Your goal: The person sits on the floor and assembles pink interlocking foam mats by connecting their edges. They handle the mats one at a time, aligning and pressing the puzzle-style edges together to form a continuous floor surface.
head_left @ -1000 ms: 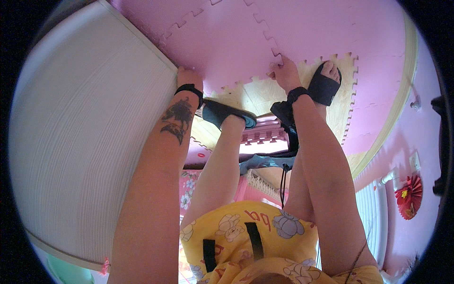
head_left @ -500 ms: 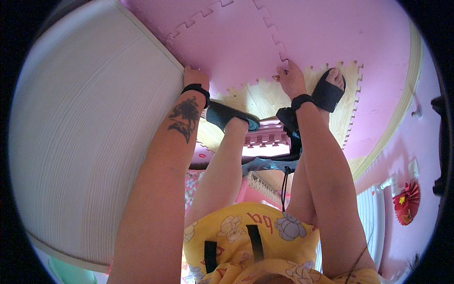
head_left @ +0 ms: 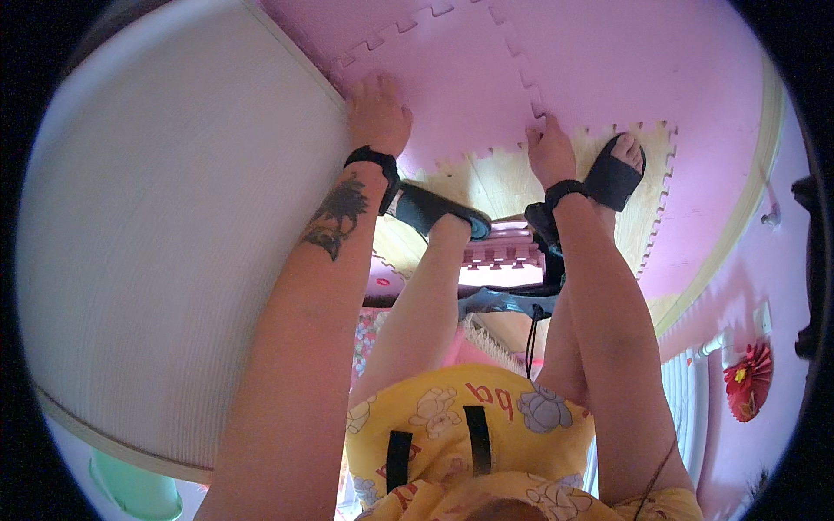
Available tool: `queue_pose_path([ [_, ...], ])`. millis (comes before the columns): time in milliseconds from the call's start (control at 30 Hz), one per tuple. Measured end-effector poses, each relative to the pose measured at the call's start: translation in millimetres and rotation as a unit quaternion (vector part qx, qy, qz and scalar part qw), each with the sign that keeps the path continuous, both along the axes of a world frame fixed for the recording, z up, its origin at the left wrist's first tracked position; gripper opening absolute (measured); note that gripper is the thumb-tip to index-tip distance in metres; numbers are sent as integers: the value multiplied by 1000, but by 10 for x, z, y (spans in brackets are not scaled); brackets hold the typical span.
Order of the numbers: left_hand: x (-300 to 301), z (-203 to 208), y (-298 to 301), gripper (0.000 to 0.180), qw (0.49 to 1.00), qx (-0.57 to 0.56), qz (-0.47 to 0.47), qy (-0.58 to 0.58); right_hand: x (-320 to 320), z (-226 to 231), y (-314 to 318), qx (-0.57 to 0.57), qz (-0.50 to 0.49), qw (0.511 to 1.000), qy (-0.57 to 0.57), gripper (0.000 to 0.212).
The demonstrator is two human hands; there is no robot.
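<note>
I see the mat lying far on the floor, the panel to its left, the ornament near right.

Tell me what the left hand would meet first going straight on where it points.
The left hand points along the pink foam mat; first in line is likely the mat's jagged seam, though depth is unclear.

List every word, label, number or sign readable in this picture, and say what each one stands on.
Yellow bear-print garment: red printed lettering, some of it partly hidden; not copied out here.
Black sandal on the right foot: any mark is too small to read.
Pink interlocking foam mat: no lettering visible.
White ribbed panel: no lettering visible.
</note>
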State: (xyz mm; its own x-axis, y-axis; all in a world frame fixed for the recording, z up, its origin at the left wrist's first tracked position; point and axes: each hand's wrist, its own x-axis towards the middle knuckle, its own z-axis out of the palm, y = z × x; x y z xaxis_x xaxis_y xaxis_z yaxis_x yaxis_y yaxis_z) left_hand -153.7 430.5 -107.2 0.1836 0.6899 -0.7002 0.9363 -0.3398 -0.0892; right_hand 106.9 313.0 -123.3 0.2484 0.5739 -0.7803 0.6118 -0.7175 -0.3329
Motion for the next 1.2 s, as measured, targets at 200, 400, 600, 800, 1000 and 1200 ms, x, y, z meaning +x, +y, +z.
queue_pose_path([
  [200,-103,-163,92,92,990,82,69,-94,27,-80,-17,-16,2,1000,-4,36],
  [400,-53,-386,73,102,986,90,86,-112,61,-19,85,-55,86,994,-35,37],
  [600,315,-355,262,105,981,84,42,-169,80,94,223,-72,100,991,-41,35],
  [800,535,-354,274,104,977,112,23,-178,160,62,228,-50,200,976,-73,37],
  [1000,899,-370,427,99,952,110,-47,-283,200,42,367,-46,217,972,-80,34],
  [1200,926,-301,499,95,962,73,-70,-254,181,362,515,-18,231,971,-57,36],
])
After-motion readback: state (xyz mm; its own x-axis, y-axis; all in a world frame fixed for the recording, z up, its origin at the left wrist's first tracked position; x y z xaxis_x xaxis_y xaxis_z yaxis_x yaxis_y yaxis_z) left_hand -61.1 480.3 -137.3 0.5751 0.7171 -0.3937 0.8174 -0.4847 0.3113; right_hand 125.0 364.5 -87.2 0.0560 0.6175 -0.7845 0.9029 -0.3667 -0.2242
